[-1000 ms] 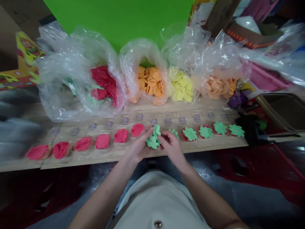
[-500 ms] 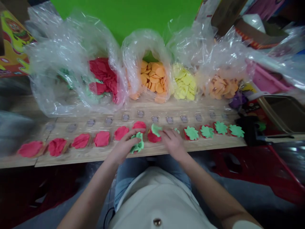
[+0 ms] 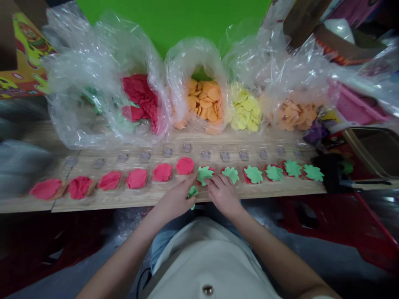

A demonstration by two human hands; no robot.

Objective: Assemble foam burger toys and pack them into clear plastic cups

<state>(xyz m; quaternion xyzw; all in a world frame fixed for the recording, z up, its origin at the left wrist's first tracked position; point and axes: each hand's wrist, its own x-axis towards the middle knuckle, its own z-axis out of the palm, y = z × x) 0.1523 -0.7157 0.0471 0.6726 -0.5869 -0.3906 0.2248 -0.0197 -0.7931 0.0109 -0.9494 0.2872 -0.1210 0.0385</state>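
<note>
My left hand (image 3: pixel 176 198) is closed on green scalloped foam pieces (image 3: pixel 192 192), held low at the table's front edge; the fingers hide part of them. My right hand (image 3: pixel 223 192) has its fingers bent and slightly apart, fingertips at the edge of a green leafy piece (image 3: pixel 204 174) lying on a red piece. To the right, several more cups hold green pieces over red, such as this green piece (image 3: pixel 253 174). Left of my hands, the row shows red pieces on top, among them a round red piece (image 3: pixel 185 165).
Behind the row lie open clear lids (image 3: pixel 168 151). Plastic bags hold crumpled red pieces (image 3: pixel 141 101), orange discs (image 3: pixel 205 101), yellow pieces (image 3: pixel 246 110) and peach pieces (image 3: pixel 297 115). A pink bin (image 3: pixel 358 104) and a tray (image 3: pixel 377 149) stand at right.
The green piece that was tilted at my right fingertips now lies flat on the red one. My left hand has moved right with its green pieces, uncovering the round red piece.
</note>
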